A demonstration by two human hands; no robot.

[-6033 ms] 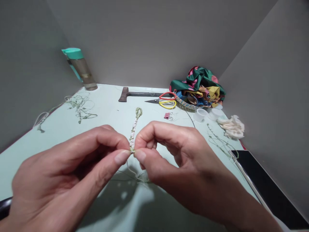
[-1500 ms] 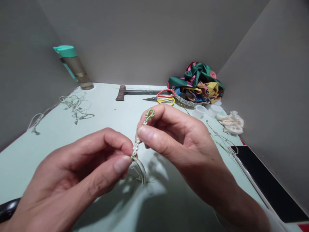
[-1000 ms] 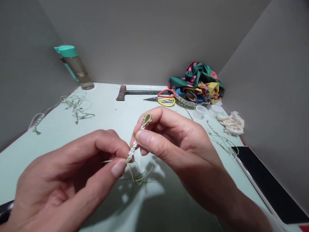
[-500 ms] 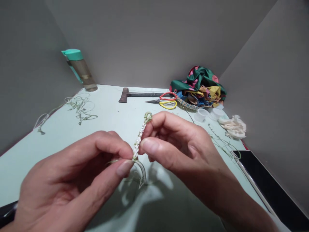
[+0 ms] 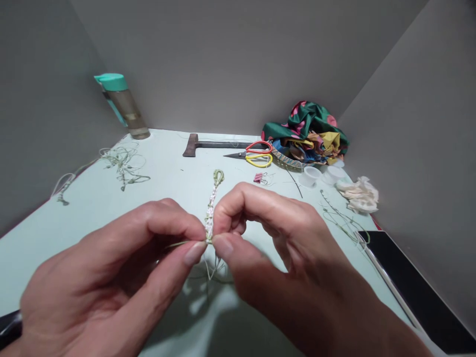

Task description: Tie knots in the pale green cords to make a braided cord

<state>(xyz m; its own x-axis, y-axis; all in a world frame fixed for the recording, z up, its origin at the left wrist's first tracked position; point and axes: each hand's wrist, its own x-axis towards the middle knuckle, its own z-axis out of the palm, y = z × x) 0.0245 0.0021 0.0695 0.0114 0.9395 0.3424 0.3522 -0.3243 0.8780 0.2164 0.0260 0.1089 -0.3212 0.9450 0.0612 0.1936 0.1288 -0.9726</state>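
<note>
A green and white braided cord (image 5: 210,210) with a looped top stands nearly upright between my two hands. My left hand (image 5: 122,267) pinches its lower end between thumb and forefinger, and a thin green strand runs back under those fingers. From the right, my right hand (image 5: 275,248) closes thumb and forefinger on the same lower end. Loose thin cord ends (image 5: 211,270) hang below the pinch, partly hidden by the right thumb.
Behind the hands lie a hammer-like tool (image 5: 191,145), scissors (image 5: 247,155) and a pink binder clip (image 5: 259,177). A bottle (image 5: 128,111) and tangled cords (image 5: 124,166) are at left. Patterned cloth (image 5: 312,121), small plastic cups (image 5: 310,176) and a black-screened device (image 5: 416,287) are at right.
My right hand has slid down from the middle of the braided cord to its lower end. The loop now stands free, tipped slightly left, and the pink clip has come into view.
</note>
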